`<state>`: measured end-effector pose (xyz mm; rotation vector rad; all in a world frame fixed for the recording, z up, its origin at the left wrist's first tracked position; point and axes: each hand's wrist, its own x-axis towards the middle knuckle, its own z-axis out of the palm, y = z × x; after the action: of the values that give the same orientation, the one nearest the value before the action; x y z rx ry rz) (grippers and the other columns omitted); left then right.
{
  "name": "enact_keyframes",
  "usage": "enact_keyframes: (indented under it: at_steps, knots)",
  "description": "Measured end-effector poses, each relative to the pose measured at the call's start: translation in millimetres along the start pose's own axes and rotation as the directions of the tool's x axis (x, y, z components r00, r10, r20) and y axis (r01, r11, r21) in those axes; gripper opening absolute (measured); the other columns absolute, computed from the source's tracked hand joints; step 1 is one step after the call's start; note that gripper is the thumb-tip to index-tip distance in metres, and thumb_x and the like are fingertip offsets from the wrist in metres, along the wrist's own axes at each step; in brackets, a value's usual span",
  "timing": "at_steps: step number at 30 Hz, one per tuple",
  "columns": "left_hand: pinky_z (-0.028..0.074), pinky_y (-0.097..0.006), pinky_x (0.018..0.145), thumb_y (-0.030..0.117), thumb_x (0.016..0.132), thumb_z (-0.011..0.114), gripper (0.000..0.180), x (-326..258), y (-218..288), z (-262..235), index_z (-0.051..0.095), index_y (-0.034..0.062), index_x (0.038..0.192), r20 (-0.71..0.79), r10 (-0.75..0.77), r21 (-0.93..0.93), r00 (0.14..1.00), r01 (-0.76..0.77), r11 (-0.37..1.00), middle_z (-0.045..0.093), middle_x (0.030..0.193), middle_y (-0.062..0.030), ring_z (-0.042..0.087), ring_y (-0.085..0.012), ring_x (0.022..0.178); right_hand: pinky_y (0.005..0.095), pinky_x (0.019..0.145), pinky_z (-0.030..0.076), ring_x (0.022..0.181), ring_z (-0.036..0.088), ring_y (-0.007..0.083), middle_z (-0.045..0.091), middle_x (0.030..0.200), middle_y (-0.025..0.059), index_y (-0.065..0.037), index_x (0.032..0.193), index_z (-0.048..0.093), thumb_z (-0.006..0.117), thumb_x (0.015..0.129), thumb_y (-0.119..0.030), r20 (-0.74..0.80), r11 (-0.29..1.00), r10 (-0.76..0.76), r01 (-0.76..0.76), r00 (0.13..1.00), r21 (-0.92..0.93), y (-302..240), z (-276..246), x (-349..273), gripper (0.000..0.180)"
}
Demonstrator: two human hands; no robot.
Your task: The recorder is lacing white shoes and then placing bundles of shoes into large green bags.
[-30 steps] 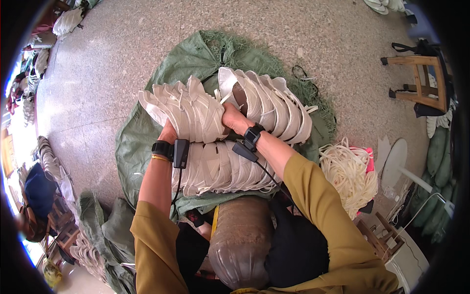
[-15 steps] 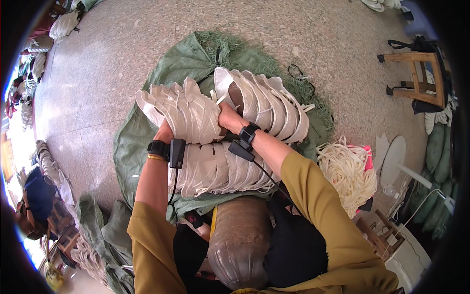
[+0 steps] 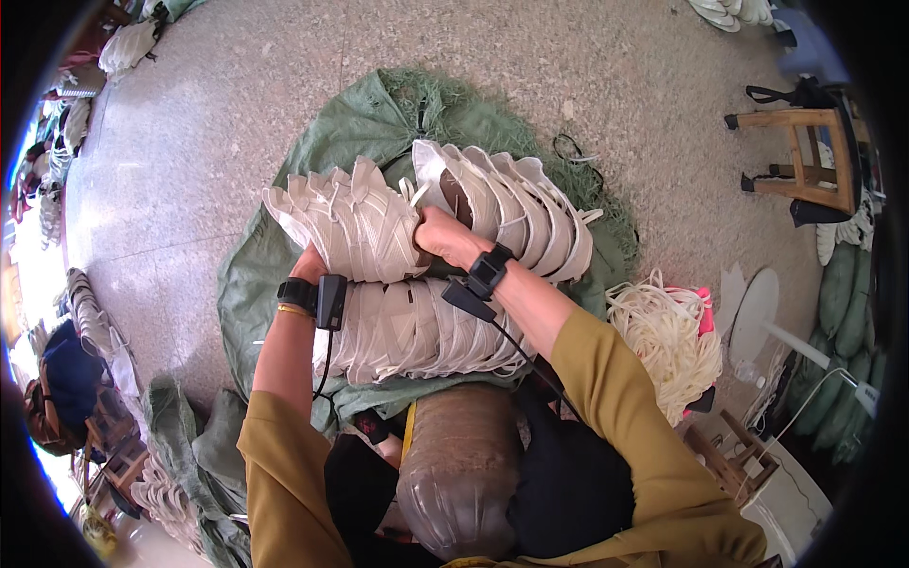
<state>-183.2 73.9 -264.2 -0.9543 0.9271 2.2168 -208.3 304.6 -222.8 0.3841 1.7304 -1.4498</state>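
Observation:
A nested stack of off-white shoe uppers (image 3: pixel 355 213) lies across the far left part of a green woven sack (image 3: pixel 275 251). My left hand (image 3: pixel 310 265) grips its left end; the fingertips are hidden under the stack. At its right end my right hand (image 3: pixel 447 237) is closed on the edge, thumb side up, with the fingers partly out of sight. Just right of that hand sits a second stack of uppers (image 3: pixel 516 208), brown lining showing inside. Nearer to me, a third row of uppers (image 3: pixel 407 331) rests on the sack, below both wrists.
Between my legs stands a brown plastic-wrapped cylinder (image 3: pixel 459 464). A heap of cream laces (image 3: pixel 663 341) lies on the right, beside a white round-based stand (image 3: pixel 757 312). Farther right are a wooden stool (image 3: pixel 795 156) and long green bundles (image 3: pixel 843 322). A crumpled green sack (image 3: pixel 194 454) lies left.
The gripped stack and both hands have shifted slightly left and toward me in the picture, as has most of the scene. Both hands keep their hold.

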Motion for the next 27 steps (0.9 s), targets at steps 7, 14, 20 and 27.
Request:
enact_keyframes:
  at_steps: [7, 14, 20, 27]
  knots:
    - [0.046, -0.042, 0.102, 0.030, 0.103, 0.041, 0.043, -12, 4, 33, 0.047, 0.0048, 0.137, -0.036, 0.094, 0.125, 0.995, -0.089, 0.988, 0.057, 0.132, -0.0114, 0.057, -0.0268, 0.118, 0.0486, 0.074, 0.049, 0.082, 0.062, 0.0446, 0.063, 0.085, 0.0308, 0.010, 0.090, 0.059, 0.055, 0.078, -0.004, -0.087, 0.761, -0.520, 0.415, 0.850, -0.499, -16, -21, -36, 0.020]
    - [0.052, -0.038, 0.091, 0.022, 0.098, 0.054, 0.038, -10, -4, 53, 0.052, 0.0053, 0.132, 0.095, 0.203, 0.407, 0.975, -0.224, 0.885, 0.061, 0.124, -0.0080, 0.061, -0.0216, 0.108, 0.0544, 0.068, 0.045, 0.074, 0.059, 0.0474, 0.058, 0.069, 0.0284, 0.009, 0.086, 0.052, 0.050, 0.074, 0.008, -0.047, 0.541, -0.680, 0.457, 0.732, -0.706, -35, -35, -69, 0.012]
    - [0.052, -0.037, 0.090, 0.021, 0.101, 0.045, 0.034, -1, -22, 57, 0.053, 0.0046, 0.129, 0.180, 0.172, 0.068, 0.969, -0.187, 0.980, 0.062, 0.120, -0.0083, 0.061, -0.0225, 0.106, 0.0471, 0.070, 0.051, 0.080, 0.064, 0.0408, 0.064, 0.080, 0.0260, 0.005, 0.088, 0.060, 0.052, 0.076, 0.008, -0.045, 0.486, -0.719, 0.455, 0.694, -0.747, -41, -49, -94, 0.014]
    - [0.052, -0.036, 0.088, 0.027, 0.101, 0.043, 0.036, -3, -18, 67, 0.057, 0.0027, 0.123, 0.182, 0.151, 0.101, 0.972, -0.172, 0.980, 0.064, 0.116, -0.0101, 0.063, -0.0239, 0.101, 0.0432, 0.081, 0.050, 0.092, 0.063, 0.0360, 0.067, 0.100, 0.0187, -0.003, 0.111, 0.063, 0.065, 0.085, -0.014, -0.422, 0.595, -0.783, 0.352, 0.457, -0.723, -31, -124, -107, 0.029]
